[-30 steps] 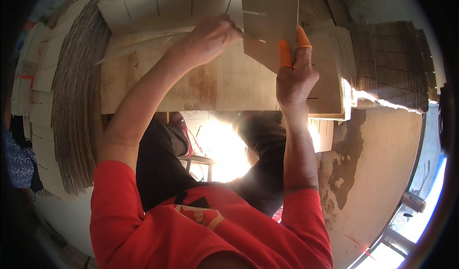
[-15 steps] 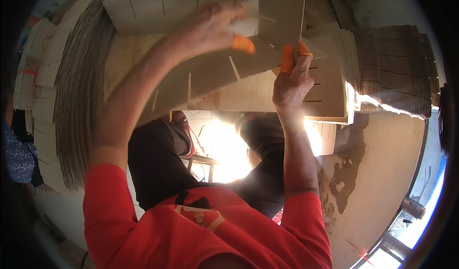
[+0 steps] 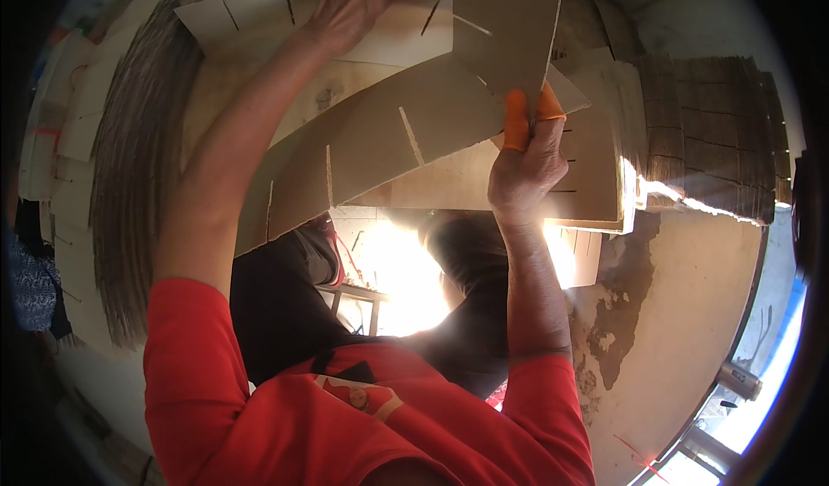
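My right hand (image 3: 528, 168), with orange finger covers on thumb and finger, pinches two joined slotted cardboard strips. One long strip (image 3: 367, 141) slants down to the left across my lap; the other strip (image 3: 505, 33) stands crosswise and reaches up past the frame's top edge. My left hand (image 3: 352, 9) is at the far side, its fingers curled over the edge of another slotted cardboard strip (image 3: 259, 13). Its fingertips are partly hidden, with a bit of orange showing. The held strips and the far strip are apart at the left.
A tall stack of cardboard edges (image 3: 138, 167) stands at the left. Slotted cardboard sheets (image 3: 596, 154) are piled right of my right hand, with more bundled cardboard (image 3: 712, 132) beyond. Below is a small metal-legged stool (image 3: 354, 294) in bright light. A person's patterned clothing (image 3: 33, 283) shows far left.
My left hand has moved up and away from the joined strips to the far cardboard, and its fingers have closed there. My right hand keeps its hold, nearly still.
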Demonstrator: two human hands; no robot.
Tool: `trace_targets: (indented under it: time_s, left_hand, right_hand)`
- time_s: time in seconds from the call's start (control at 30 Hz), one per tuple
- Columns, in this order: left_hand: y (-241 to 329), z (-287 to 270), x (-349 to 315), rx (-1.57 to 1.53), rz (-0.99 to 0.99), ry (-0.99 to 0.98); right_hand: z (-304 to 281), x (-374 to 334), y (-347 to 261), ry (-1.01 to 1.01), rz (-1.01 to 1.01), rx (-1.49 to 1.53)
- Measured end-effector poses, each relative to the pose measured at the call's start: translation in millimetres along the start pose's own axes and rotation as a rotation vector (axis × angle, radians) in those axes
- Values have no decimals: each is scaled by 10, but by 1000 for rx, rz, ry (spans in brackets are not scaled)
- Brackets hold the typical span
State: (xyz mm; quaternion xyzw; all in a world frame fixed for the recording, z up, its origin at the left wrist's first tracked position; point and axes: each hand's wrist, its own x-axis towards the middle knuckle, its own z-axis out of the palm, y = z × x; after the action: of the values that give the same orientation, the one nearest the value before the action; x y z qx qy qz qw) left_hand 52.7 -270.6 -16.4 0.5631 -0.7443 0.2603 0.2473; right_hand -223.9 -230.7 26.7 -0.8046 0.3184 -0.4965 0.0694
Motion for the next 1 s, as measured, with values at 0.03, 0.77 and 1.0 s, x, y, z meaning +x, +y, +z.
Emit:
trace_targets:
  time_s: [0.03, 0.77, 1.0]
  left_hand:
    - [49, -32, -7, -48, -40, -26]
    - [605, -425, 53, -241, -250, -202]
    - [650, -415, -10, -224, -200, -118]
  right_hand:
    - [-3, -3, 2, -5, -1, -9]
    - [-323, -69, -185, -51, 92, 66]
    - [-451, -74, -328, -86, 178, 89]
